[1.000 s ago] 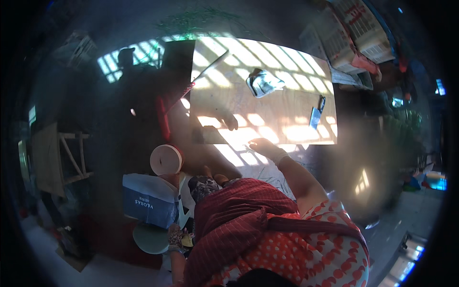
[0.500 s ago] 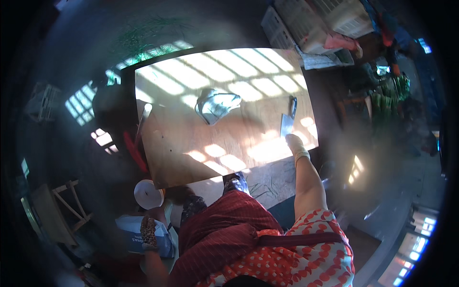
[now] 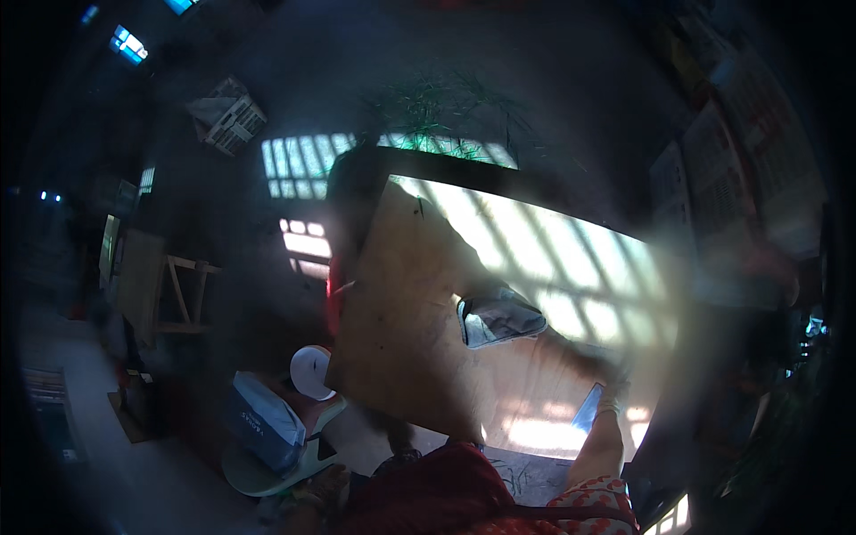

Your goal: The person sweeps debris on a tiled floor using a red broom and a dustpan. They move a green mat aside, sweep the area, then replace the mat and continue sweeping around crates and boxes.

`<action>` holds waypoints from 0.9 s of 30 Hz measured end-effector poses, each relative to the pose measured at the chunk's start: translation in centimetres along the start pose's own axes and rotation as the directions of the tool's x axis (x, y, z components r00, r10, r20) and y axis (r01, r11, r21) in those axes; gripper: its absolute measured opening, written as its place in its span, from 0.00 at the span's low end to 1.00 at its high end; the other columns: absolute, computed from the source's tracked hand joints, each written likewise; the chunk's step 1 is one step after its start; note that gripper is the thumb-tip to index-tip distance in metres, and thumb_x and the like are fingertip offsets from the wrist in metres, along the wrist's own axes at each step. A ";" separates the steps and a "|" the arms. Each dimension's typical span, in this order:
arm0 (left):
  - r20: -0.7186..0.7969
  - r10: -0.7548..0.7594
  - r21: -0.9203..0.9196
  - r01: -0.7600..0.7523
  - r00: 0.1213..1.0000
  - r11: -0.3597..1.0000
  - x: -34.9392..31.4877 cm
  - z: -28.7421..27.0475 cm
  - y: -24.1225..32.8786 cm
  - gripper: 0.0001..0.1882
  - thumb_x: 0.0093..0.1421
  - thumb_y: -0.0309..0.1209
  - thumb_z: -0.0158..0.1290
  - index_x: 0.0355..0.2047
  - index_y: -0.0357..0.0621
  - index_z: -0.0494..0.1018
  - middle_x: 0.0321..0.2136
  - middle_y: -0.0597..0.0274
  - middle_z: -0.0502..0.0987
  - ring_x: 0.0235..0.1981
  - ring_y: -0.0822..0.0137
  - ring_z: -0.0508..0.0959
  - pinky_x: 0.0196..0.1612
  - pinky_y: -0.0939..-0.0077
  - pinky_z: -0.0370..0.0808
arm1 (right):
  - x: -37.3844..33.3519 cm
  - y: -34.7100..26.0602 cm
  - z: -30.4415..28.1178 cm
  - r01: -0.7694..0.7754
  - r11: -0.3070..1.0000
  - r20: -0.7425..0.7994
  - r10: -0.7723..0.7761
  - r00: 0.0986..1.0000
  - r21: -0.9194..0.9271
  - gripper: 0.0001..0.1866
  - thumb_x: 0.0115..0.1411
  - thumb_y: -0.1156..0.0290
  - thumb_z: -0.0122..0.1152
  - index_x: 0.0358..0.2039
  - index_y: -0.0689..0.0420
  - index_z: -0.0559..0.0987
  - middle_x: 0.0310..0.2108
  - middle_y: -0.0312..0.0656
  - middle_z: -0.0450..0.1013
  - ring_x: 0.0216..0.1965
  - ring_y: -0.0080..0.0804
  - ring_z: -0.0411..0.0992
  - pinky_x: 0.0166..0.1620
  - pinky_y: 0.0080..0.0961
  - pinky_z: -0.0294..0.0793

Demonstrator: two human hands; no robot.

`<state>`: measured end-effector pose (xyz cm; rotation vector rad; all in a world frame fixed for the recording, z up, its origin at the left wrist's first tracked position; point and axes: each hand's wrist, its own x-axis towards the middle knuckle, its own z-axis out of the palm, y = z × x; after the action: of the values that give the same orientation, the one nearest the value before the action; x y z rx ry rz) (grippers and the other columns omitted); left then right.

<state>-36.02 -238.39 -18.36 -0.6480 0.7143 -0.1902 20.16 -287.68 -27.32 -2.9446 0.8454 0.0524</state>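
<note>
White bucket (image 3: 311,371), contents unclear; right hand (image 3: 614,383) grips cleaver (image 3: 588,407); left hand (image 3: 330,486): cannot tell

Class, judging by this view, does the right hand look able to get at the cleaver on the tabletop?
Probably yes: the right hand is at the upper end of the cleaver, and nothing visible on the wooden tabletop stands between them, though shadow and blur hide whether it grips.
</note>
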 end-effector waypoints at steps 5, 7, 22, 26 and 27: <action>-0.205 0.730 0.966 0.253 0.652 0.044 1.0 0.3 -2.7 0.22 0.63 0.39 0.39 0.53 0.40 0.58 0.45 0.50 0.68 0.35 0.67 0.73 0.35 0.79 0.72 | -2.8 -4.6 -4.3 0.196 0.941 0.134 -0.240 0.962 0.276 0.12 0.48 0.70 0.49 0.34 0.59 0.70 0.28 0.50 0.73 0.31 0.51 0.72 0.34 0.42 0.71; -0.048 0.747 0.996 0.086 0.663 -0.012 1.2 1.8 -6.3 0.25 0.59 0.43 0.45 0.52 0.41 0.61 0.46 0.50 0.69 0.38 0.61 0.74 0.39 0.74 0.72 | -5.0 -7.7 -7.9 0.221 0.955 0.259 -0.269 0.928 0.199 0.12 0.47 0.73 0.47 0.34 0.57 0.71 0.29 0.49 0.73 0.34 0.52 0.71 0.39 0.40 0.70; 0.518 0.852 0.850 -0.061 -0.075 -0.523 -13.7 -0.3 -16.3 0.21 0.53 0.37 0.53 0.47 0.44 0.68 0.42 0.52 0.73 0.43 0.58 0.74 0.46 0.67 0.70 | -53.6 -17.2 -25.5 0.530 -0.745 -0.100 -0.612 -0.785 0.405 0.10 0.45 0.75 0.52 0.30 0.48 0.76 0.45 0.39 0.65 0.50 0.41 0.61 0.57 0.44 0.51; 0.619 0.756 0.767 0.374 -0.213 -0.522 -22.8 -4.5 -18.8 0.26 0.49 0.35 0.55 0.50 0.47 0.65 0.49 0.51 0.66 0.51 0.54 0.65 0.52 0.62 0.63 | -66.4 -13.9 -27.7 0.167 -0.865 -0.014 -0.197 -0.980 0.473 0.11 0.45 0.76 0.53 0.31 0.47 0.76 0.46 0.40 0.65 0.47 0.41 0.64 0.50 0.38 0.61; 0.620 0.752 0.744 0.471 -0.222 -0.475 -24.6 -5.3 -19.4 0.29 0.46 0.32 0.57 0.51 0.48 0.65 0.52 0.51 0.62 0.54 0.52 0.60 0.54 0.60 0.61 | -69.1 -13.0 -28.2 0.061 -0.882 0.040 -0.049 -0.998 0.468 0.11 0.44 0.76 0.54 0.31 0.48 0.75 0.47 0.40 0.65 0.45 0.41 0.65 0.48 0.36 0.63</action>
<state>-56.93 -247.04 3.93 2.1379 1.7298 0.4367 -31.21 -242.55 5.36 -0.8747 -2.8051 0.5972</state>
